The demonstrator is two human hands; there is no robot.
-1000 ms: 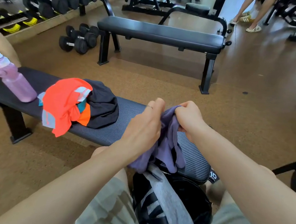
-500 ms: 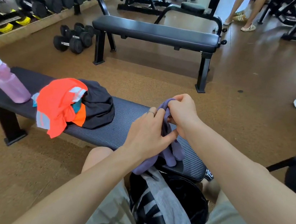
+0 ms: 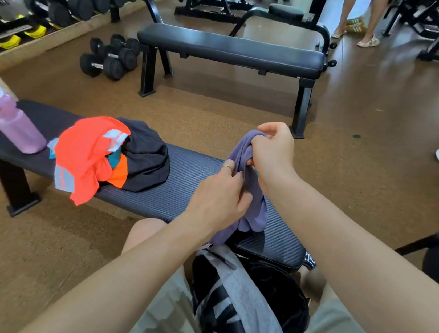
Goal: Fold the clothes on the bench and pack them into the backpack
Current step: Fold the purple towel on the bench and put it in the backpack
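While both hands — left hand (image 3: 220, 194), right hand (image 3: 273, 152) — grip the purple garment (image 3: 255, 213), it hangs over the bench (image 3: 182, 186) edge.

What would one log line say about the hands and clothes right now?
left hand: grips purple garment | right hand: grips its top | orange and black clothes: unfolded on bench | backpack: open below

The left hand (image 3: 220, 194) hides part of the purple cloth (image 3: 252, 201). Below it, the backpack (image 3: 249, 310) runs off the bottom edge.
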